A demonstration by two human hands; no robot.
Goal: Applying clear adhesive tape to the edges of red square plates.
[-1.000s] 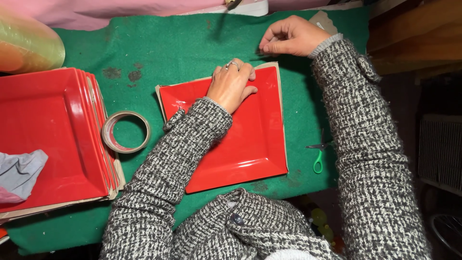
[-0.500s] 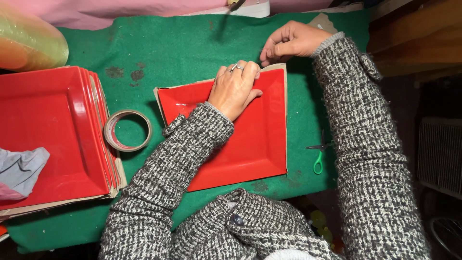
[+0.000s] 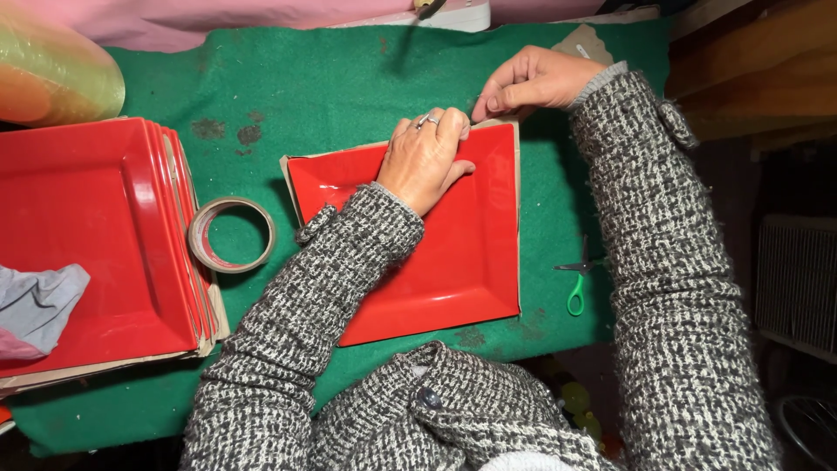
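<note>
A square red plate [image 3: 462,253] lies on a sheet of brown cardboard on the green cloth [image 3: 331,87]. My left hand [image 3: 427,157], a ring on one finger, presses flat on the plate's far edge. My right hand [image 3: 527,83] pinches something thin at the plate's far right corner, fingers closed; what it pinches is too small to tell. Both arms wear a black-and-white tweed sleeve.
A stack of several red square plates [image 3: 96,235] with cardboard between them stands at the left, a grey rag [image 3: 35,305] on top. A roll of brown tape [image 3: 231,234] lies beside it. Green-handled scissors [image 3: 577,283] lie right of the plate. A yellowish film roll [image 3: 52,74] sits far left.
The plate has slid a little toward the right and squared up. My right hand dropped from beyond the plate to its far right corner. My left hand stayed on the far edge.
</note>
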